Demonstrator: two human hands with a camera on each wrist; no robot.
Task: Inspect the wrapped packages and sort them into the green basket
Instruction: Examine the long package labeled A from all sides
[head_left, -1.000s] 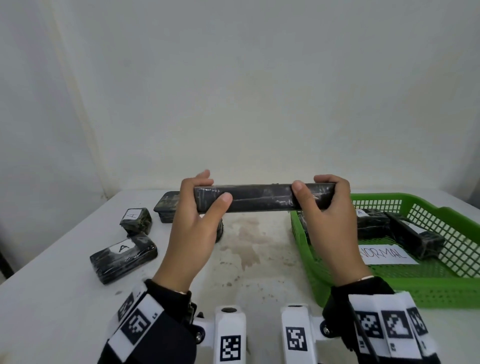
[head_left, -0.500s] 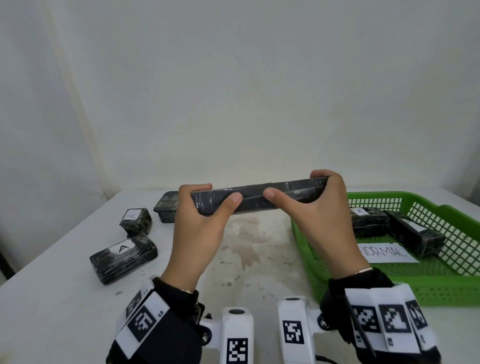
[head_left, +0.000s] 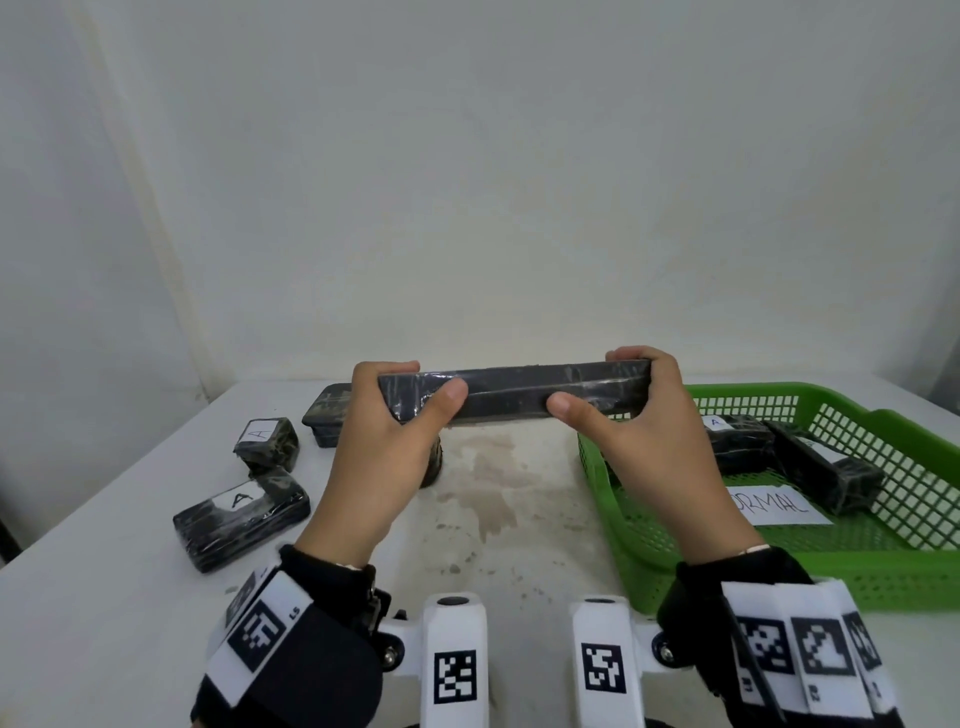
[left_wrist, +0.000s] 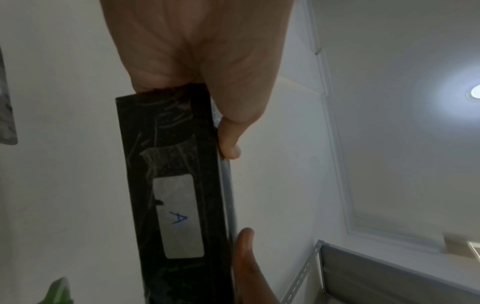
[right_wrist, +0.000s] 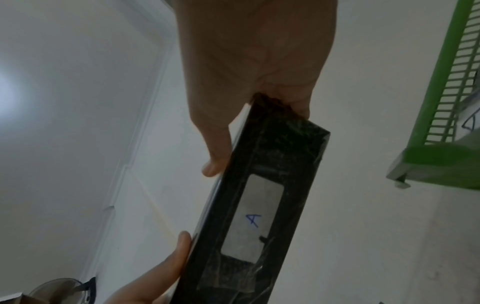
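Note:
A long black wrapped package is held level above the table, between both hands. My left hand grips its left end, thumb in front and fingers over the top. My right hand grips its right end the same way. The wrist views show the package's underside with a white label marked "A". The green basket sits on the table at the right and holds two black packages and a paper reading "NORMAL".
Three more black wrapped packages lie on the white table at the left: a small one, a longer one and a flat one behind my left hand. A white wall stands close behind the table.
The package has been turned about its long axis in both hands. My right thumb slid left along its front face. The right end rose slightly.

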